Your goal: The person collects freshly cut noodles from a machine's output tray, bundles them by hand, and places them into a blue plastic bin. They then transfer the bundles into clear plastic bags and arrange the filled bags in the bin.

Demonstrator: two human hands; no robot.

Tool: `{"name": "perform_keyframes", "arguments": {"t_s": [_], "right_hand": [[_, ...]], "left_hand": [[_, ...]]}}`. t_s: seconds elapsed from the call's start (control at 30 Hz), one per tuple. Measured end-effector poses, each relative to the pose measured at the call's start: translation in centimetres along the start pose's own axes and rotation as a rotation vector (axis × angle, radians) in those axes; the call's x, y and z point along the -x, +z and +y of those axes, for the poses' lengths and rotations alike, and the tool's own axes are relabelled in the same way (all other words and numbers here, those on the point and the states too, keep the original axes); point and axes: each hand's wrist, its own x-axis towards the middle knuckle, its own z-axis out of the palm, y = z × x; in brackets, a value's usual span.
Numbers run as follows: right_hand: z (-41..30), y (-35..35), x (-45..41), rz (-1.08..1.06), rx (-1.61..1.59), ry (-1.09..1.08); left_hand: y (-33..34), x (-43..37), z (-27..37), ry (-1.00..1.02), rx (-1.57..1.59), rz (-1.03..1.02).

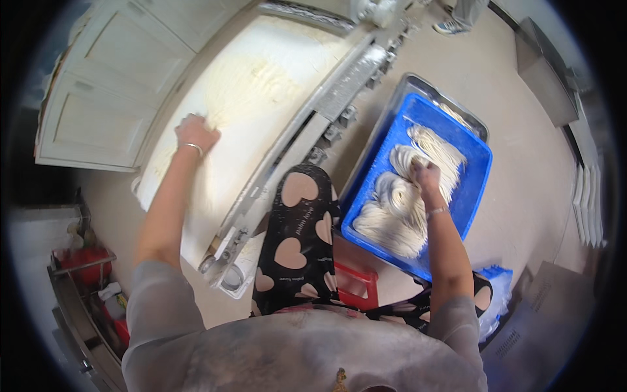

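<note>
My left hand [197, 133], a bracelet on its wrist, is closed at the gathered end of pale noodle strands [250, 88]. The strands fan out over a white, floured surface [235, 161], slightly blurred. Over on the right, my right hand [427, 177] grips a folded noodle bundle [405, 159] inside a blue plastic bin [357, 236]; its fingertips are partly hidden. Other noodle bundles [389, 228] lie heaped below it, and loose-ended strands [441, 152] spread beside it.
A flour-dusted metal machine frame [321, 117] runs diagonally between surface and bin. Beneath the bin is a metal tray [425, 84]. A red plastic stool [360, 284] is by my legs. White cabinets [108, 88] line the left. Another person's shoe [451, 27] shows at the top.
</note>
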Motion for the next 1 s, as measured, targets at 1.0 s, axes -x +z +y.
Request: {"name": "perform_keyframes", "arguments": {"t_s": [1.0], "right_hand": [[-15.3,-7.1,1.7,-0.124,0.375,-0.415]], "left_hand": [[-15.0,11.3,1.2,0.429,1.05,0.056]]}}
